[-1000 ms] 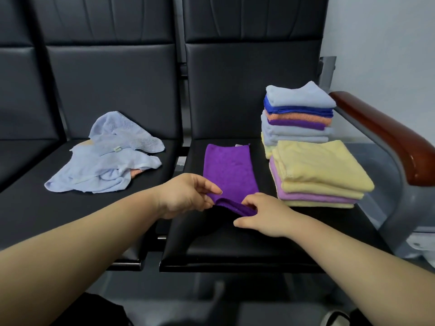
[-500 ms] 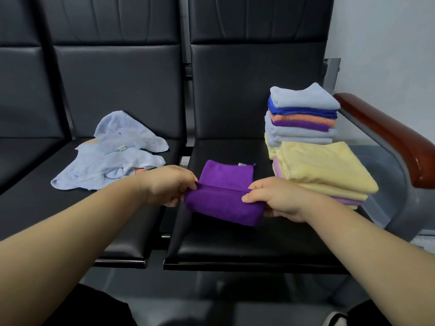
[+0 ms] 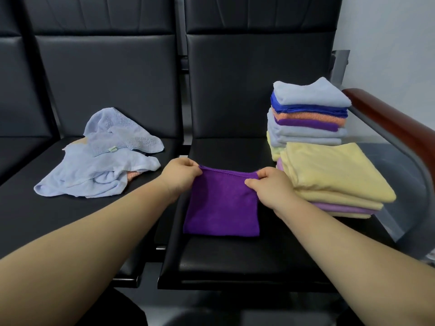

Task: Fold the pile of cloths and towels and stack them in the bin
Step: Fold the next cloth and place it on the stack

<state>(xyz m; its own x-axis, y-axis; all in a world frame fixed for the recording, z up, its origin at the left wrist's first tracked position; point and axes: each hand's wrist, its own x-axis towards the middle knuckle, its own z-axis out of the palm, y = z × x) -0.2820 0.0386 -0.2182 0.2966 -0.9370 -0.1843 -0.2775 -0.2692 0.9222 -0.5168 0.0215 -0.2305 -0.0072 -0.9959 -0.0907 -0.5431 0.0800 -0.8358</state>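
Note:
A purple cloth (image 3: 221, 205), folded into a rough square, lies on the right black seat (image 3: 235, 262). My left hand (image 3: 181, 176) pinches its far left corner and my right hand (image 3: 266, 184) pinches its far right corner. A loose heap of light blue towels (image 3: 98, 165) with a bit of orange cloth underneath lies on the left seat. At the right stands a tall stack of folded towels (image 3: 308, 114) in blue, orange, purple and pale blue, and in front of it a lower stack of yellow and lilac towels (image 3: 329, 175). No bin is in view.
The seats have tall black backrests (image 3: 259, 78). A brown wooden armrest (image 3: 395, 128) on a grey metal frame curves down the right side, close to the folded stacks. A white wall rises behind the armrest.
Both hands lifted the near edge of the purple cloth and carried it over to the far edge, halving its length. They now hold the far corners, farther from me than before.

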